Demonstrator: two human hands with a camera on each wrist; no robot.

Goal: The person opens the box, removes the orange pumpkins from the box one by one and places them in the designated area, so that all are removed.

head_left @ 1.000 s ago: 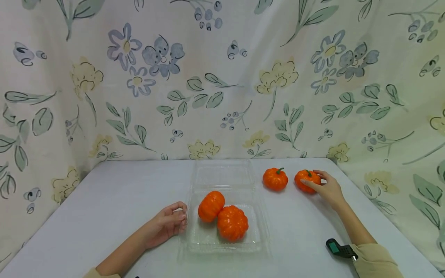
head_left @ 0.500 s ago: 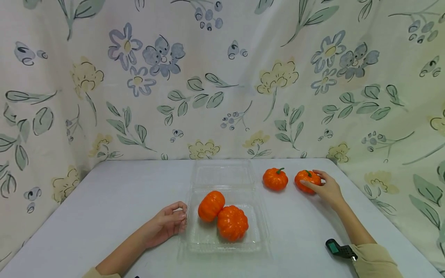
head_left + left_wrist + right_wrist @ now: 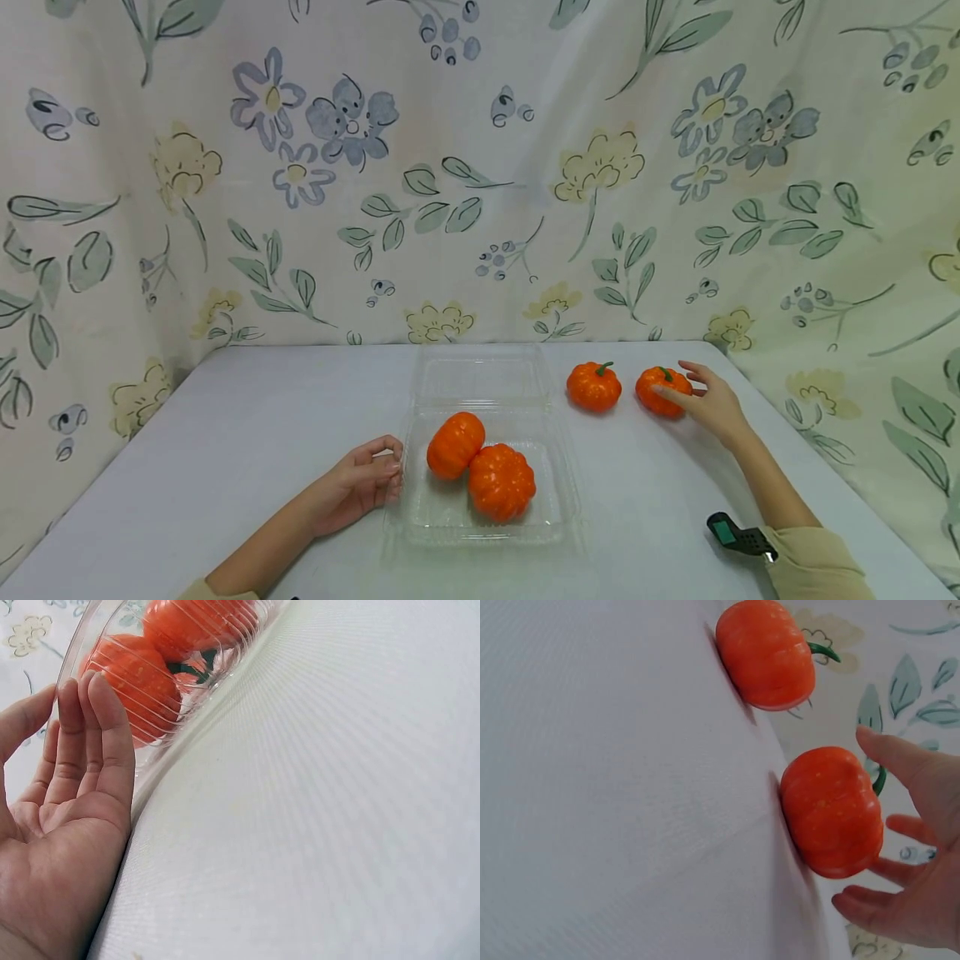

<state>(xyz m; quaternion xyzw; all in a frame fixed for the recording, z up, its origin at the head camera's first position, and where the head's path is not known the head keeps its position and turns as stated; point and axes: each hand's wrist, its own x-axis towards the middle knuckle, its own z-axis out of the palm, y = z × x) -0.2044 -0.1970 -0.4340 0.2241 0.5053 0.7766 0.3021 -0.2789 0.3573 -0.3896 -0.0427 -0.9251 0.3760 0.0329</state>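
Observation:
A clear plastic clamshell box (image 3: 480, 533) lies with its lid folded back, two small orange pumpkins inside: one tipped on its side (image 3: 455, 446), one with its ribbed underside up (image 3: 502, 482). My left hand (image 3: 362, 483) is at the box's left rim; in the left wrist view the thumb and fingertips pinch that rim. At the far right, my right hand (image 3: 711, 408) is spread around the right-hand pumpkin (image 3: 662, 392), green stem up. In the right wrist view (image 3: 922, 825), thumb and fingers stand apart beside this pumpkin (image 3: 832, 812), which rests on the table.
Another pumpkin (image 3: 594, 387) with a green stem stands on the white table (image 3: 247, 433), between the box's lid (image 3: 480, 379) and the right-hand pumpkin. Flowered cloth (image 3: 480, 208) hangs behind the table. A black device (image 3: 738, 537) is strapped at the right wrist.
My right hand's fingers have spread and drawn slightly to the right off the right-hand pumpkin, which stays in place. The left hand and the box have not moved.

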